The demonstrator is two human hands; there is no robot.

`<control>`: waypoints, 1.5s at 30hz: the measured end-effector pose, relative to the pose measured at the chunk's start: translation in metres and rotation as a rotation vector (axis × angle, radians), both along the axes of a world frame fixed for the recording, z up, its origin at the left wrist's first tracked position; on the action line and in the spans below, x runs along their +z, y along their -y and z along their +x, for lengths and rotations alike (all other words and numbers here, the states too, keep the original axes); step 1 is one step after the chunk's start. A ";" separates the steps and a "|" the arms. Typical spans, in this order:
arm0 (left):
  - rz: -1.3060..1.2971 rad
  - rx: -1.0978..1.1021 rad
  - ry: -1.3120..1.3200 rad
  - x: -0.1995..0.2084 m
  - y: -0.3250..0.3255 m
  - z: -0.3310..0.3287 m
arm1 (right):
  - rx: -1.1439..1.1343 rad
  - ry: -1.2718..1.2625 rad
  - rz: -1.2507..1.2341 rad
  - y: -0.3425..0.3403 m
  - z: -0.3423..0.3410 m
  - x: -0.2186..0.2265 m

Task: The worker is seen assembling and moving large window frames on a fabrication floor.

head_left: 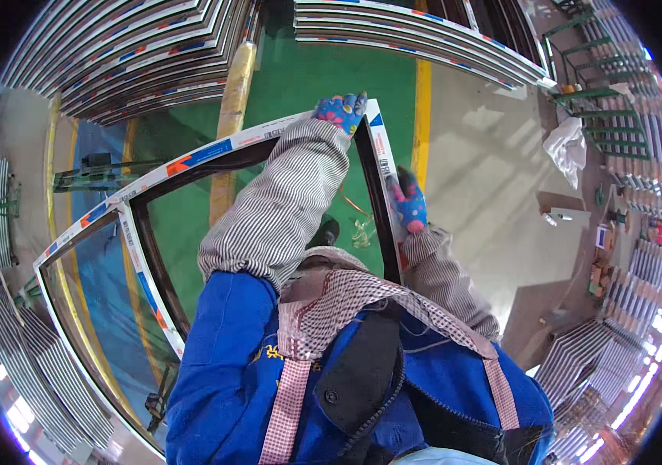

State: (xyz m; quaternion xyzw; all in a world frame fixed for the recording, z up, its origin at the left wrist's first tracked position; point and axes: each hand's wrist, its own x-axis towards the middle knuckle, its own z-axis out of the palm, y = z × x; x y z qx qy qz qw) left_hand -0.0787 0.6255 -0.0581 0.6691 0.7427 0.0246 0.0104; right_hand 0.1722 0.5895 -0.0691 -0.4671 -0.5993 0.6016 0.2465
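A large window frame (222, 147) with white film and blue and orange marks stands in front of me, split by a white crossbar (141, 260). Its inner edges are dark, and the floor shows through its openings. My left hand (340, 113), in a blue flowered glove, is closed over the top bar beside the upper right corner. Lower down, my right hand (408, 203), in a blue dotted glove, grips the right side bar (380, 151) from outside; some of its fingers are hidden. Striped sleeves cover both my forearms.
Stacked frames lie at the far left (137, 46) and far right (424, 39). A yellow wrapped beam (236, 89) runs beside the left stack. Green racks (618, 116) and a crumpled white sheet (566, 149) are on the right. A green metal stand (102, 174) is beyond the frame's left part.
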 end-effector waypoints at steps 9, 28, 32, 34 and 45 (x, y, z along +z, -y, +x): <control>-0.121 0.099 0.060 0.022 -0.001 0.008 | 0.052 0.223 0.099 0.008 -0.005 0.031; 0.050 0.188 -0.051 0.044 0.141 -0.082 | 0.622 0.516 1.272 -0.026 -0.171 0.078; -0.040 0.177 0.007 0.050 0.136 -0.085 | 0.939 0.609 1.242 -0.040 -0.199 0.070; -0.061 0.166 -0.012 0.054 0.137 -0.086 | 0.940 0.612 1.297 -0.043 -0.199 0.063; 0.067 0.172 0.039 0.043 0.139 -0.091 | 0.912 0.681 1.189 -0.033 -0.207 0.085</control>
